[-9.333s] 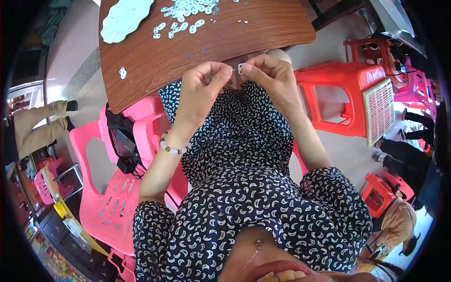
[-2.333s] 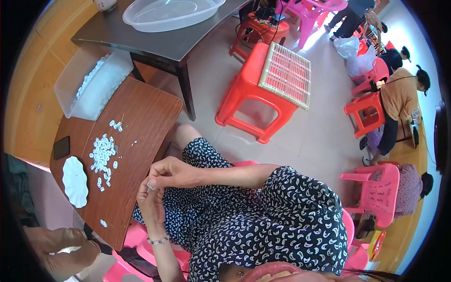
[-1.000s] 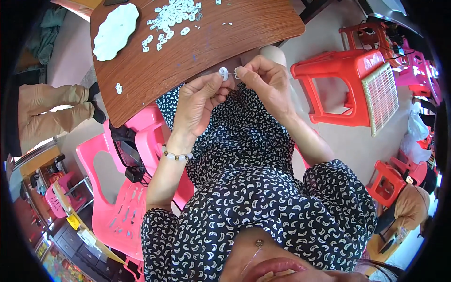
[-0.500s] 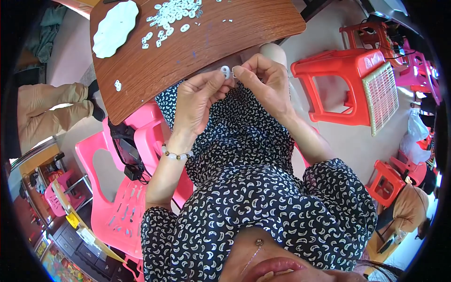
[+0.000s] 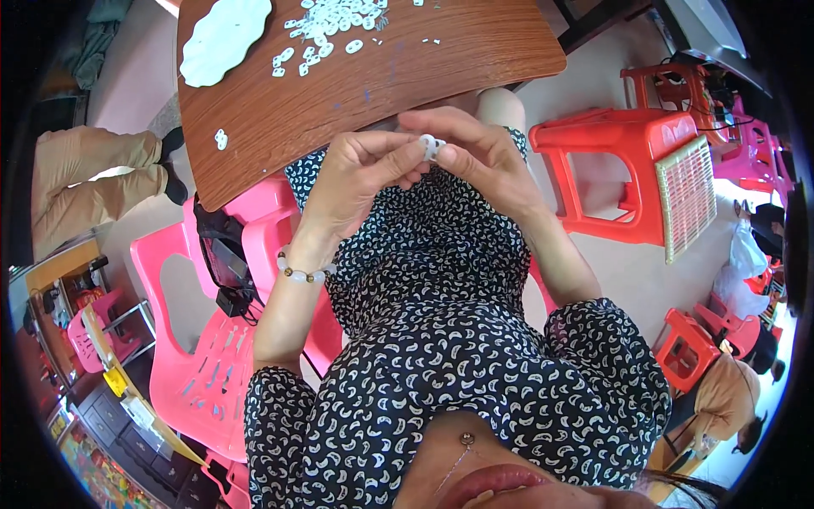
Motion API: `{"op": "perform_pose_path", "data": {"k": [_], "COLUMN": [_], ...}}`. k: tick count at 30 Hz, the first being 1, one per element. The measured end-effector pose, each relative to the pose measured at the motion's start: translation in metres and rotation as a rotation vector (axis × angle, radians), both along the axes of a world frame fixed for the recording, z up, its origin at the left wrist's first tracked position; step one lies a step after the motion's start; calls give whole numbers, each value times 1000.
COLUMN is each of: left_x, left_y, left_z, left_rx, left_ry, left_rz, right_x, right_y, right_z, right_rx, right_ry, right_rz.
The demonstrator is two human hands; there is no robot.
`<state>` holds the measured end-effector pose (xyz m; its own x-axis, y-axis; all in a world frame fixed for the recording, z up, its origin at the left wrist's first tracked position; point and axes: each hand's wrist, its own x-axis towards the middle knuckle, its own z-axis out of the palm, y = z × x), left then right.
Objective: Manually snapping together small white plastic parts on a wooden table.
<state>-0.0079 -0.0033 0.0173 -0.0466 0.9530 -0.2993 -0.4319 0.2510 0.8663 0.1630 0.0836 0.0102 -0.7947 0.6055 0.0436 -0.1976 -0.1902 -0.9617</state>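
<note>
Above my lap, just off the table's front edge, a small white plastic piece [image 5: 430, 146] with dark holes sits between both hands. My left hand [image 5: 358, 176] pinches it from the left with thumb and fingertips. From the right, my right hand [image 5: 496, 167] curves around it, its thumb tip against the piece and its upper fingers stretched out above and slightly blurred. Whether a second part is between the right fingertips is hidden. A pile of similar white pieces [image 5: 339, 21] lies on the brown table [image 5: 449, 64], and a small joined white group [image 5: 221, 139] is near its left edge.
A white scalloped tray [image 5: 227, 41] rests on the table's far left. Pink plastic chairs [image 5: 182, 373] stand at my left, with a black bag [image 5: 222, 254] on one. At right is a red stool [image 5: 606, 127] with a woven mat [image 5: 685, 199]. A person's legs [image 5: 102, 187] show at far left.
Both hands have come slightly nearer to me and closer together around the white piece. The right hand's upper fingers have stretched out over it. The view has shifted a little.
</note>
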Motion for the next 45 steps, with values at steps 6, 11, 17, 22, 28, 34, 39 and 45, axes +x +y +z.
{"op": "perform_pose_path", "data": {"k": [6, 11, 17, 22, 28, 34, 39, 45], "left_x": [-1, 2, 6, 5, 11, 15, 20, 20], "left_y": [-5, -7, -7, -9, -12, -13, -12, -1], "left_z": [2, 1, 5, 6, 13, 17, 21, 0], "left_rx": [-44, -55, -74, -96, -115, -123, -160, -168], "left_ry": [-136, -269, -212, -234, -232, -275, -242, -303], "left_rz": [-49, -58, -14, -11, 34, 64, 94, 122], "right_x": [2, 1, 3, -1, -1, -1, -3, -9], "right_y": [3, 1, -1, -3, -5, -7, -13, -12], "right_z": [-8, -10, -7, -7, -7, -4, -11, -12], "right_rx": [-14, -36, -46, 70, 177, 200, 337, 92], "right_ry": [98, 145, 138, 131, 101, 85, 49, -9], "right_rz": [85, 63, 68, 53, 10, -31, -104, -190]}}
